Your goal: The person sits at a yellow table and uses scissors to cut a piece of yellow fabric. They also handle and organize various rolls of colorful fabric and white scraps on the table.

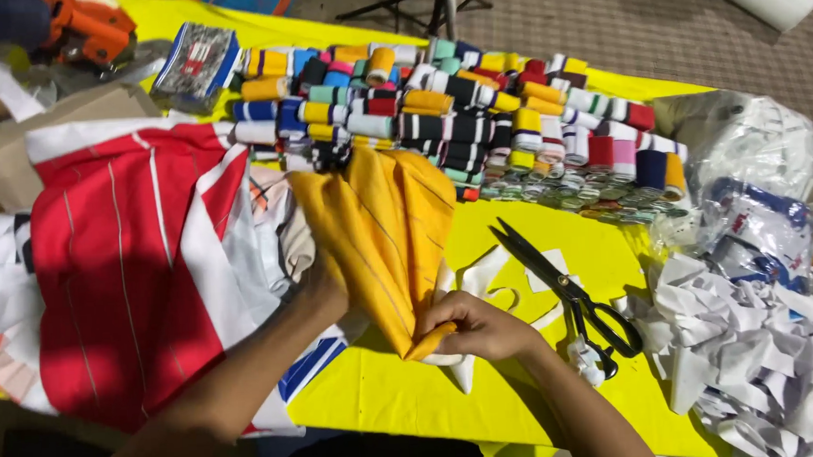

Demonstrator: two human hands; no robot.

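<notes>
A folded piece of orange-yellow striped fabric lies on the yellow table, narrowing toward me. My right hand pinches its near tip, fingers curled around the fold. My left hand presses against the fabric's left edge, partly tucked under it. White fabric scraps lie under and beside the tip. Black scissors rest just right of my right hand, blades pointing away from me.
A red and white striped cloth covers the left side. Many rolls of coloured ribbed trim fill the far part of the table. A heap of white scraps and clear plastic bags sit at the right. A cardboard box stands far left.
</notes>
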